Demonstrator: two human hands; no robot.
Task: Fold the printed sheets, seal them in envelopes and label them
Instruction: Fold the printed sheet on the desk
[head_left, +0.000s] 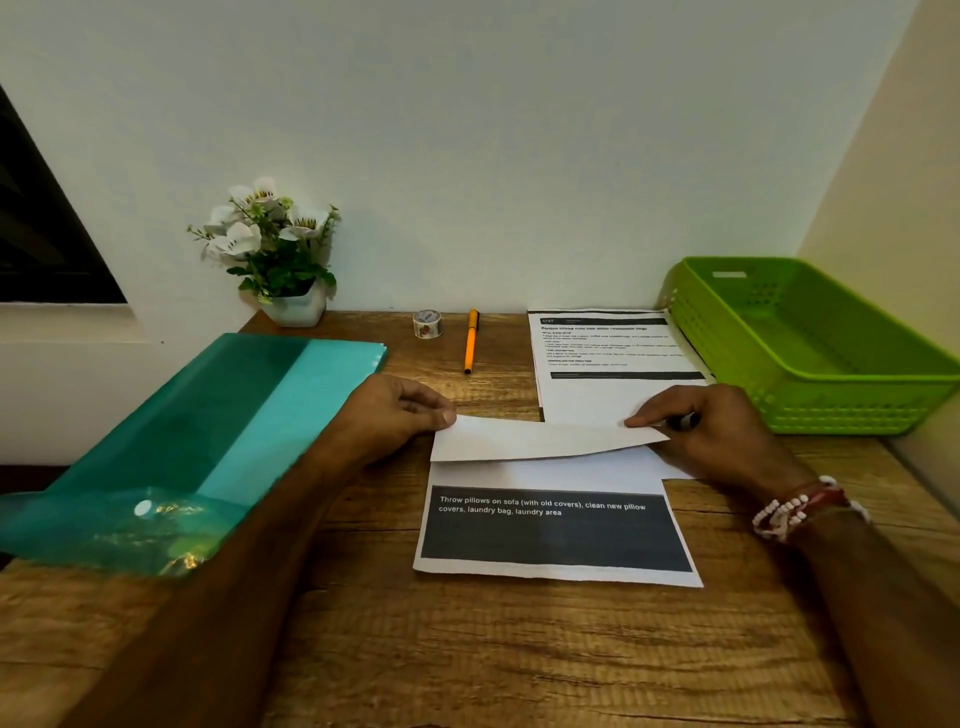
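Printed sheet (556, 530) is laid flat on the counter (467, 649) at the near centre, its long axis running from 6 o'clock to 12 o'clock, away from the person. Its far edge is turned over toward the near side, so that a blank flap (540, 440) is raised across the page from 9 to 3 o'clock. The left hand (400, 410) is pinched on the flap's 9 o'clock corner, fingers closed on the paper; the right hand (706, 426) is closed on the 3 o'clock corner in the same way. Both hands are equally near the fold, one at each end. The step is judged to be the first fold, not yet creased; the flap would have to be pressed down and its edges squared against the sheet below.

Beyond, at 1 o'clock, a second printed sheet (613, 358) is seen, partly under the first. A green basket (810, 384) stands at 2 o'clock, a teal folder (208, 441) at 10 o'clock. An orange pen (471, 340) and a tape roll (427, 323) lie at 12 o'clock. No envelope can be made out.
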